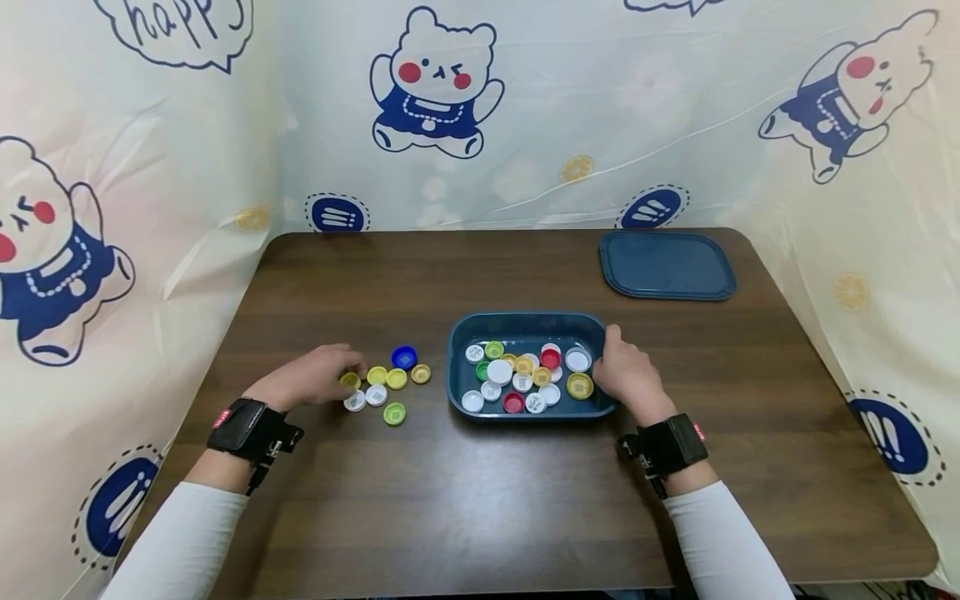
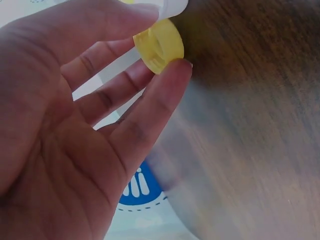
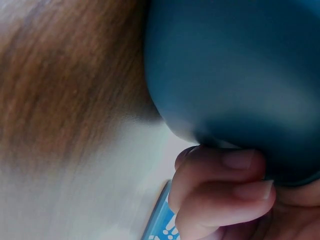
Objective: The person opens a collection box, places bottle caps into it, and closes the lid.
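My left hand (image 1: 317,377) is at the left end of a loose group of plastic bottle caps on the table. Its fingers and thumb curl round a yellow bottle cap (image 2: 162,47), with a white cap (image 2: 174,7) against the thumb. Near it lie a blue cap (image 1: 404,357), a green cap (image 1: 394,414) and several yellow and white ones. My right hand (image 1: 630,375) grips the right end of a dark blue tray (image 1: 525,321), its fingers curled against the outer wall (image 3: 225,75). White, yellow, green and red caps lie inside the tray.
A flat dark blue lid or tray (image 1: 667,265) lies at the back right of the brown wooden table (image 1: 450,517). Light curtains printed with bears (image 1: 435,92) hang behind the table and along both sides.
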`<state>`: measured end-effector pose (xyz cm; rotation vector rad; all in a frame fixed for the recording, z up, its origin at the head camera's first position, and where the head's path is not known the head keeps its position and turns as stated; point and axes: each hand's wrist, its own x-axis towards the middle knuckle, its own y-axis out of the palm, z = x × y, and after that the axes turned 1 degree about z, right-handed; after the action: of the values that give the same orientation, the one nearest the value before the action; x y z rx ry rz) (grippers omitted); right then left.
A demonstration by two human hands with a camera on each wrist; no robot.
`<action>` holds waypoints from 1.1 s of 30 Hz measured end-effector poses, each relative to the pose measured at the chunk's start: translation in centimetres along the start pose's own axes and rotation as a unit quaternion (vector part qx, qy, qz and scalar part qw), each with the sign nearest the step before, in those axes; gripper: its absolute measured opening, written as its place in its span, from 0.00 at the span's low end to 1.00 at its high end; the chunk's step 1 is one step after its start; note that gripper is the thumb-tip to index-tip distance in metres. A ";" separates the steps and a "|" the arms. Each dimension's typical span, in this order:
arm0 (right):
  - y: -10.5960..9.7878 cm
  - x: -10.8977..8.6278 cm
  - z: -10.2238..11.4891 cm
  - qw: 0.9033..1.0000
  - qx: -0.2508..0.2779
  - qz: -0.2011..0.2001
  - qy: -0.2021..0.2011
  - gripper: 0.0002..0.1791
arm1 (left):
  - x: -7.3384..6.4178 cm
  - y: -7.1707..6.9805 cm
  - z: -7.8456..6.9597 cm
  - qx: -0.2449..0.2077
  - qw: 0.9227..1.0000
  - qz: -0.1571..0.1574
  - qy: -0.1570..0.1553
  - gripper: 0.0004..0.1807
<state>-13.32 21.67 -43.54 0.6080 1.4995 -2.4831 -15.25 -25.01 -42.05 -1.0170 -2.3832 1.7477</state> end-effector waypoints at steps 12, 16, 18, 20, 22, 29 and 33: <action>-0.2 0.1 0.9 1.000 0.002 -0.008 -0.003 0.32 | 1.3 -3.5 -4.7 0.014 0.997 -0.031 0.063 0.11; 0.0 0.1 0.7 1.000 -0.004 -0.010 -0.007 0.32 | 3.4 -3.8 -9.7 0.046 0.992 -0.022 0.114 0.11; 0.2 0.1 0.7 1.000 -0.005 -0.010 -0.008 0.32 | 4.3 -3.5 -12.1 0.066 0.989 -0.013 0.135 0.11; 0.3 0.2 0.6 1.000 -0.006 -0.010 -0.008 0.32 | 5.1 -2.8 -14.0 0.080 0.985 0.003 0.152 0.12; 0.4 0.2 0.6 1.000 -0.006 -0.009 -0.008 0.31 | 5.7 -2.1 -15.5 0.097 0.981 0.024 0.164 0.14; 0.4 0.1 0.5 1.000 -0.003 -0.007 0.005 0.31 | 6.6 -0.1 -16.8 0.116 0.975 0.062 0.179 0.17; 0.2 -0.2 0.3 1.000 0.003 -0.012 0.011 0.31 | 5.8 -1.3 -14.9 0.085 0.979 -0.015 0.184 0.15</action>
<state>-13.11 21.31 -43.51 0.6256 1.5166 -2.5067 -14.80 -9.63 -37.40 -1.1526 -1.9818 1.5570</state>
